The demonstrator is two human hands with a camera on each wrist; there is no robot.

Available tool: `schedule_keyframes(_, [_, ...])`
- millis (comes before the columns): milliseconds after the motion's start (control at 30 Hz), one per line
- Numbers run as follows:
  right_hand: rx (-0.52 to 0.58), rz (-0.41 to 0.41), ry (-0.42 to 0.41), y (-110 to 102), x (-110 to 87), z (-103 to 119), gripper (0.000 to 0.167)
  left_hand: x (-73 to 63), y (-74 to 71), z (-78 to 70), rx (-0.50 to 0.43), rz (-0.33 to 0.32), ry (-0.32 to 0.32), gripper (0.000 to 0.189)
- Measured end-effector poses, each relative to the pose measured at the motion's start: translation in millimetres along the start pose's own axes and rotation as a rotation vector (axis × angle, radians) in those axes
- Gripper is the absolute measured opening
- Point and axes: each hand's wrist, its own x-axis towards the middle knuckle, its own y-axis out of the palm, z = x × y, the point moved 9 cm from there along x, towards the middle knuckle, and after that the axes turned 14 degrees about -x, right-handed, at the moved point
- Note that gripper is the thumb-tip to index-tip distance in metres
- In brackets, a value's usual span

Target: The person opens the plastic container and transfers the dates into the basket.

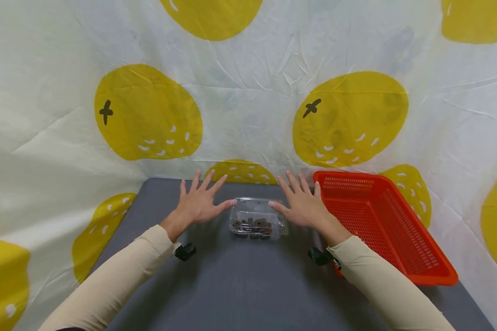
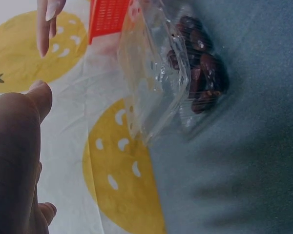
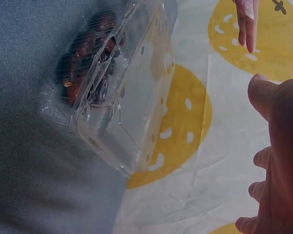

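A clear plastic clamshell box (image 1: 252,205) stands on the grey table with its lid raised at the back. Shiny dark brown fruits that look like dates (image 2: 200,73) lie in its base, also visible through the plastic as dates (image 3: 90,53) in the right wrist view. My left hand (image 1: 199,203) is held in the air at the box's left, fingers spread and thumb pointing inward. On the other side my right hand (image 1: 304,206) mirrors it, fingers fanned out. Both palms are bare of any object, and each thumb tip overlaps an edge of the box in the head view.
A red perforated plastic basket (image 1: 368,216) sits at the right of the table, partly behind my right forearm. White cloth (image 1: 248,115) printed with yellow fruit shapes hangs behind the table and along its sides. The grey tabletop (image 1: 248,285) stretches in front of the box.
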Motion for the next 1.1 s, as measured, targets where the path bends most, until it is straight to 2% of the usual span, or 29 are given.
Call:
schedule_keyframes(400, [-0.015, 0.01, 0.007, 8, 0.4, -1, 0.091, 0.3, 8.0, 3.3, 0.003, -0.004, -0.006, 0.088])
schedule_keyframes(667, [-0.023, 0.007, 0.01, 17, -3.1, 0, 0.091, -1.5, 22.0, 6.2, -0.005, 0.003, -0.002, 0.088])
schedule_keyframes(900, [-0.013, 0.009, 0.003, 25, -5.0, 3, 0.091, -5.7, 25.9, 10.0, -0.012, 0.015, -0.008, 0.089])
schedule_keyframes(1100, [0.002, 0.004, 0.004, 25, -6.2, 4, 0.091, -6.6, 25.1, 11.1, -0.022, -0.001, 0.005, 0.089])
